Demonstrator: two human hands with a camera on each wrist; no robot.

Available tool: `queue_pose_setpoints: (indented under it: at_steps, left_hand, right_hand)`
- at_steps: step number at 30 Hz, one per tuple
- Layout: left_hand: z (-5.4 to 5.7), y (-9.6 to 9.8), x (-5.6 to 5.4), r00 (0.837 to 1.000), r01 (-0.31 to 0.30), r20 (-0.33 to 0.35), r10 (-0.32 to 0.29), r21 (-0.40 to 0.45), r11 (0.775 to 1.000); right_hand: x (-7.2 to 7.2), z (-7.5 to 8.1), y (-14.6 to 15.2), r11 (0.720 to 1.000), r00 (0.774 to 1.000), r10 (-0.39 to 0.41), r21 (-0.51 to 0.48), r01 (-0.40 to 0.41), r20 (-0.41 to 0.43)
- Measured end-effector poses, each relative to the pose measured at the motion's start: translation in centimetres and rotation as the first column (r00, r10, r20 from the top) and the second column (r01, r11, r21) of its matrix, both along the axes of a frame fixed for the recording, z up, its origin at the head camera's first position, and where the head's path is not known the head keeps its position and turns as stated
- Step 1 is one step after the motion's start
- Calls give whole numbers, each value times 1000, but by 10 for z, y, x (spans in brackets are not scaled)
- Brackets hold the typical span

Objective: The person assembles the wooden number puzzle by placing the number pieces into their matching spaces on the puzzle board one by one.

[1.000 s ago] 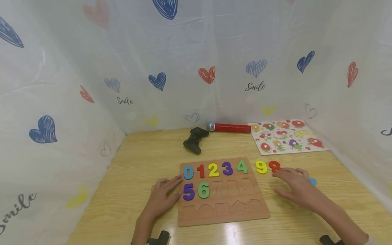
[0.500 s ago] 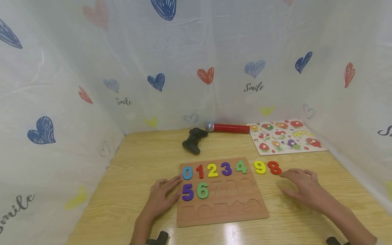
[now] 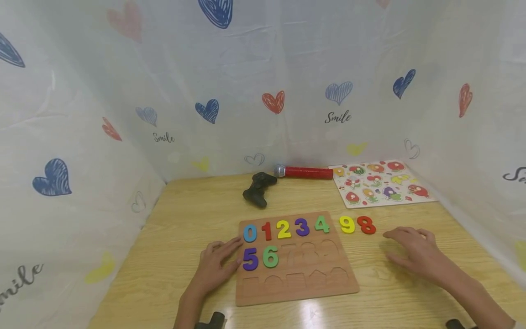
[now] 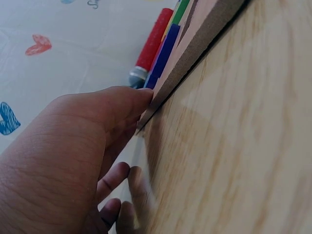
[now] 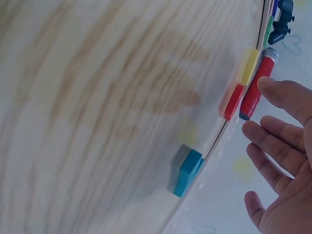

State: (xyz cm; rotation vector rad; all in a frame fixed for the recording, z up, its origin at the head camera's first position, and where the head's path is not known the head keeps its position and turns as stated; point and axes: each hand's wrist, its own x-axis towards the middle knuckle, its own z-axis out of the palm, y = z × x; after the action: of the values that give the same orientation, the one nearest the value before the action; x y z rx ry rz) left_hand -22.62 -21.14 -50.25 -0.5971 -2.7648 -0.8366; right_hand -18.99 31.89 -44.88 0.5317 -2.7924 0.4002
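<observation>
A wooden number board [image 3: 304,293] lies on the table with 0 to 4 in its top row. Purple 5 [image 3: 250,265] and green 6 [image 3: 265,257] sit in the second row, beside outlined recesses. My left hand [image 3: 213,267] touches the board's left edge with thumb and fingertips; its other fingers hang beside the edge in the left wrist view. Yellow 9 [image 3: 352,224] and red 8 [image 3: 366,225] lie right of the board. My right hand [image 3: 419,253] hovers right of the 8, fingers spread, holding nothing. The right wrist view shows a blue piece [image 5: 187,173], hidden in the head view.
Behind the board are a black game controller [image 3: 258,189] and a red microphone [image 3: 308,172]. A fruit picture board [image 3: 380,199] lies at the back right. A white curtain [image 3: 230,137] printed with hearts borders the table at the back and both sides.
My right hand has moved rightward, away from the red 8, which it partly covered before. The blue piece has gone out of sight behind it. My left hand stays at the board's edge.
</observation>
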Motion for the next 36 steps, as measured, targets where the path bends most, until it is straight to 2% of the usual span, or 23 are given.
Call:
queue_pose_setpoints:
  at_steps: [9,17,22,30,36]
  left_hand:
    - [1,0,-1,1000,-2,17,2,1,1000]
    - [0,0,-1,1000,-2,12,2,4,1000]
    - [0,-1,-1,999,-1,33,1,8,1000]
    - [0,0,-1,998,-6,64,5,15,1000]
    - [1,0,-1,998,-5,60,4,18,1000]
  right_hand:
    - [2,-5,13,1000,1000,-14,-2,14,0]
    - [1,-5,25,999,998,-42,15,42,49]
    - [1,-4,30,997,993,-77,11,76,91]
    - [2,-7,38,996,990,-92,9,91,107]
    - [0,-7,45,995,986,-103,22,101,129]
